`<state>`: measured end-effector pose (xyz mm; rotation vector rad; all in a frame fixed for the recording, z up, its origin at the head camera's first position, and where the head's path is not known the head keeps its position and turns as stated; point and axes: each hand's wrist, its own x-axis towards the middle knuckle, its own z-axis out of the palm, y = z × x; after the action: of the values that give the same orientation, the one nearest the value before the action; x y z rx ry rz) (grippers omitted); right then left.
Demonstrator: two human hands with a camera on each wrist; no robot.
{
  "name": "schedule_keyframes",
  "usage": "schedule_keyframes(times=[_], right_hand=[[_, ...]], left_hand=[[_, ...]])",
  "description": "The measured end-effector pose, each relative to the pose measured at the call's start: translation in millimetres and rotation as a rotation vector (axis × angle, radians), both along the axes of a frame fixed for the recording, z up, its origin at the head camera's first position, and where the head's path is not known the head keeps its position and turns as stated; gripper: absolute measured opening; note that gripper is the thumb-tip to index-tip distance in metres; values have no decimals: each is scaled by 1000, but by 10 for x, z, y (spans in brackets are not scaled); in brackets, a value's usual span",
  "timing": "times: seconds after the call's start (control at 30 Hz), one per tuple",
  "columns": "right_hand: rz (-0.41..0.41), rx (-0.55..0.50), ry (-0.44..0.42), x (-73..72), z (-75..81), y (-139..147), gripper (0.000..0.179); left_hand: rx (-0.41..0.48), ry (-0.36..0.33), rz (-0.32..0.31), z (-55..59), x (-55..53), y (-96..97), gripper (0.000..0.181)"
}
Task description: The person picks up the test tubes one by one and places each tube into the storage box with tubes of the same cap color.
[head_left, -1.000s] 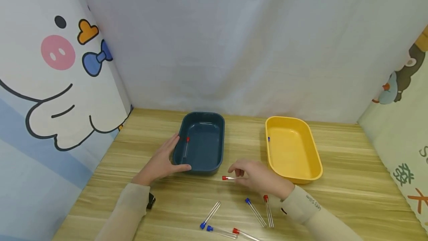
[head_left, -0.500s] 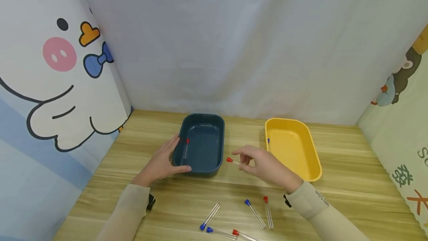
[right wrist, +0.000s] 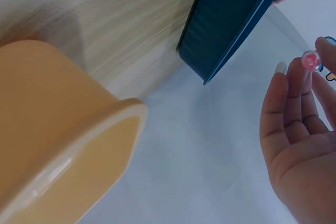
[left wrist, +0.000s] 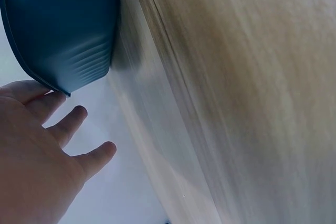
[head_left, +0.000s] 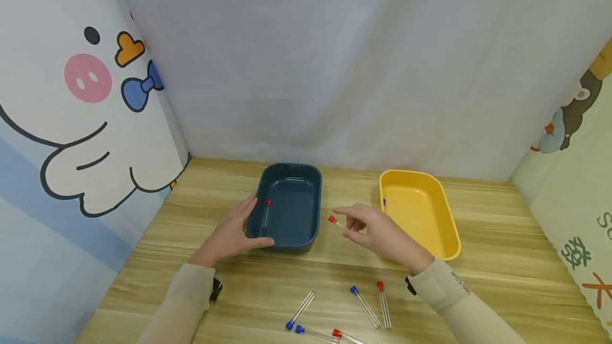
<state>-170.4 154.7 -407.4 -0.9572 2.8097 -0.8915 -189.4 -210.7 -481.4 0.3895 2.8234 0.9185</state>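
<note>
In the head view my left hand (head_left: 231, 235) rests against the left side of a dark blue tray (head_left: 296, 208), thumb along its near edge. The left wrist view shows the fingers (left wrist: 67, 127) spread, some touching the rim. My right hand (head_left: 377, 232) pinches a red-capped test tube (head_left: 332, 220) between thumb and fingers, just right of the blue tray and above the table. From the right wrist, the held tube (right wrist: 311, 60) appears end-on. Another red-capped tube (head_left: 266, 214) lies inside the blue tray along its left wall.
A yellow tray (head_left: 421, 211) stands to the right, with a blue cap (head_left: 384, 202) showing at its left wall. Loose test tubes lie near the front of the table: blue-capped ones (head_left: 301, 311) (head_left: 365, 307) (head_left: 315, 334) and red-capped ones (head_left: 384, 306) (head_left: 349, 336).
My right hand has lifted the red-capped test tube up and away from the table's front, slightly to the right. The left hand has stayed on the blue tray.
</note>
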Motion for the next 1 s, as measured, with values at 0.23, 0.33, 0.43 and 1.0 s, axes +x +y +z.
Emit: schedule_keyframes(times=[0.23,0.33,0.43,1.0], right_hand=[[-3,-13,-5,-30,34,-63,49],[-12,-12,-4,-34,46,-91,48],[-14,-26,9,-49,33,-114,47],[-53,-59,19,-87,11,-137,51]], left_hand=[[-4,-13,3,5,0,-18,126],[-5,-7,-2,3,-4,-20,125],[-6,1,-5,-3,-6,-17,125],[1,3,-4,10,9,-21,124]])
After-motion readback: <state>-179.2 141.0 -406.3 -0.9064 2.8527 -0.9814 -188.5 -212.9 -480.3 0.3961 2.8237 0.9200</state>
